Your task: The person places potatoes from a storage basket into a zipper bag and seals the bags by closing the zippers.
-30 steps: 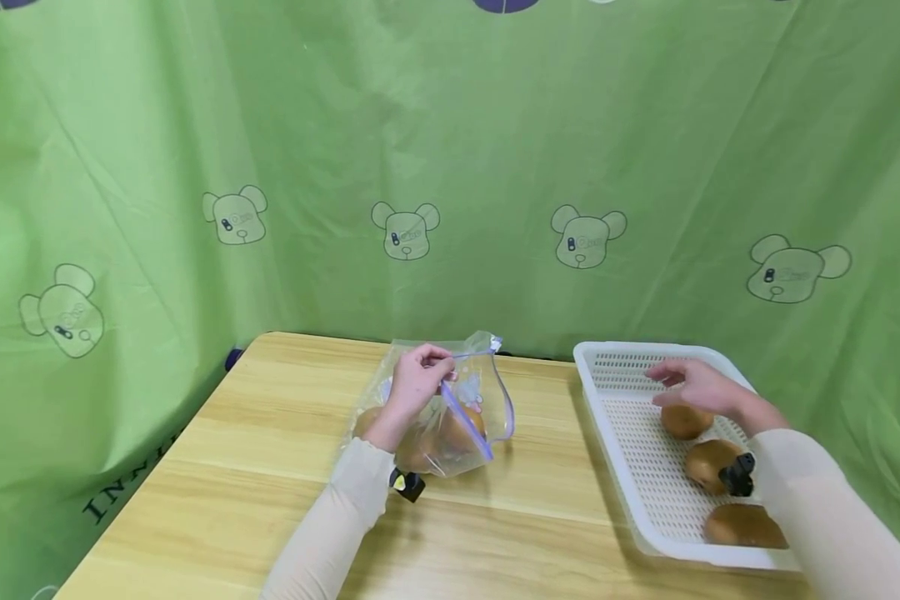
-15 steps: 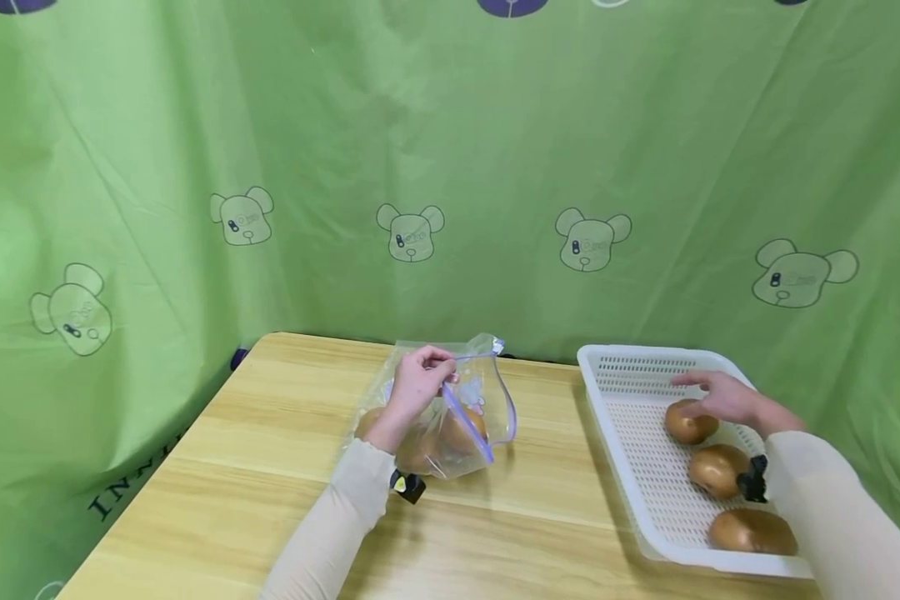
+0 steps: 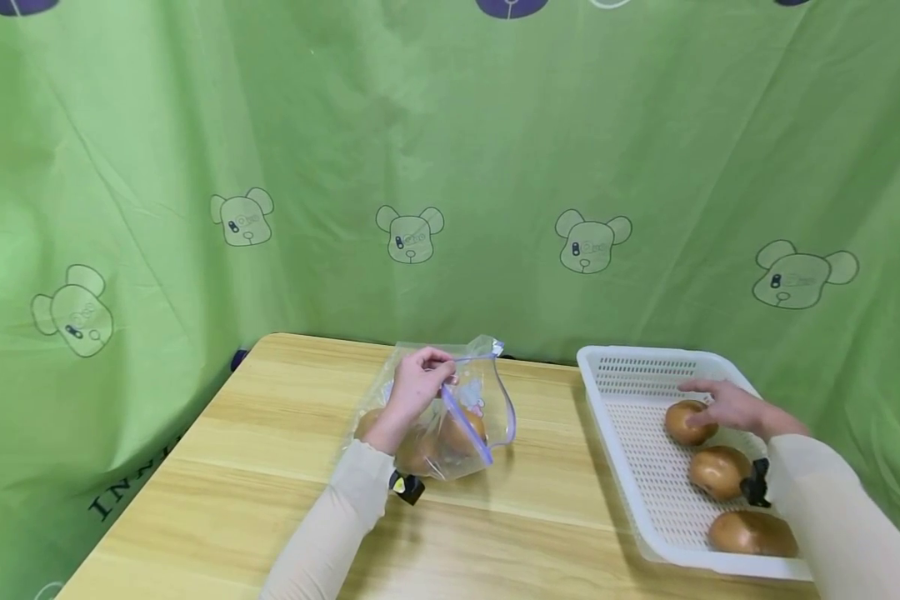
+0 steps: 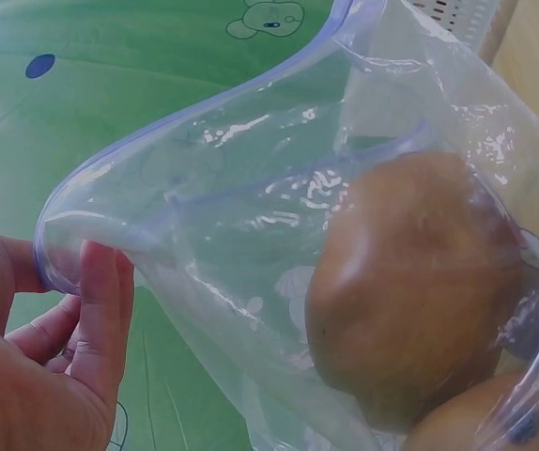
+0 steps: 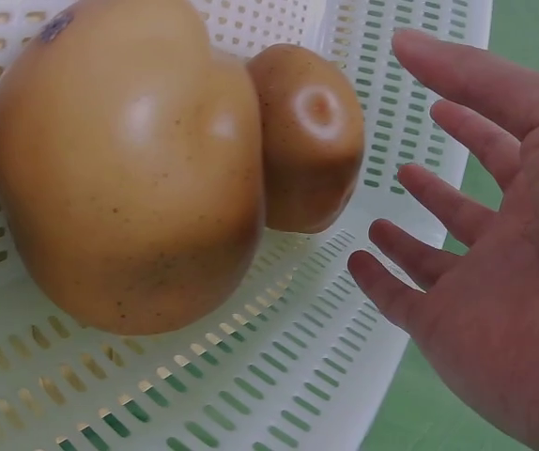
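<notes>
Three rounded brown items (image 3: 718,472) lie in a loose row inside a white basket (image 3: 641,442) on the table (image 3: 540,533), followed from my remote post through the cameras a person wears. The right hand (image 3: 735,408) hangs over the basket's right side, fingers spread and holding nothing, just beside the farthest item; I cannot tell from the head view whether the thumb touches it.

Well to the left of the basket, the left hand (image 3: 416,387) pinches the rim of a clear bag (image 3: 435,417) between thumb and fingers, its mouth gaping toward the basket (the purple edging (image 3: 467,423) stands out sharply on my screen). More brown pieces (image 4: 410,282) rest inside the bag, at least two of them plain on my left wrist feed. Pale sleeves (image 3: 832,508) cover both forearms, and a small black device (image 3: 756,483) shows by the right cuff, above the basket. Behind the basket hangs a green curtain (image 3: 495,125) printed with cartoon bear faces.
</notes>
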Demonstrator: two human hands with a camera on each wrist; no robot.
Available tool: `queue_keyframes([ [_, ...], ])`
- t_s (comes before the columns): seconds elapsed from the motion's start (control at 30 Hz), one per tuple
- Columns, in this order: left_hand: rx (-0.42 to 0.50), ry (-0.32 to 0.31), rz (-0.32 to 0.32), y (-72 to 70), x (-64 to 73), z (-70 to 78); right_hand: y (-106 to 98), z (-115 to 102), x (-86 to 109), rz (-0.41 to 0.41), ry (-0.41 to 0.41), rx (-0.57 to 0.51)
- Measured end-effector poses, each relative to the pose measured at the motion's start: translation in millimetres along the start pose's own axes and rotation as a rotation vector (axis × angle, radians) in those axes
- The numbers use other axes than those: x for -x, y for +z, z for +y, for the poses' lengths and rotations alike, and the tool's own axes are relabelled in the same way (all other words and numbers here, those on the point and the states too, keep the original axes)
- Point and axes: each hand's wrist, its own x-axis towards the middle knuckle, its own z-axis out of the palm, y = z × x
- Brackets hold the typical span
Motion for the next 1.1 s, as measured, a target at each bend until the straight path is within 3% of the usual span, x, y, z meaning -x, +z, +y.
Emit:
queue_keyframes([
  [0.4, -0.004, 0.010, 0.001, 0.7, -1.3, -3.8, 7.7, 2.4, 6.3, -0.101, 0.065, -0.012],
  [0.6, -0.020, 0.007, 0.006, 0.0, -1.4, -3.1, 12.7, 8.2, 3.7, -0.112, 0.070, -0.002],
  [0.83, -0.020, 0.005, 0.012, -0.9, -2.3, -1.7, 18.0, 4.1, 0.9, -0.086, 0.018, 0.050],
  [1.1, -0.034, 0.012, 0.018, -1.4, -3.2, -5.2, 22.8, 1.1, -3.9, -0.096, 0.028, 0.029],
])
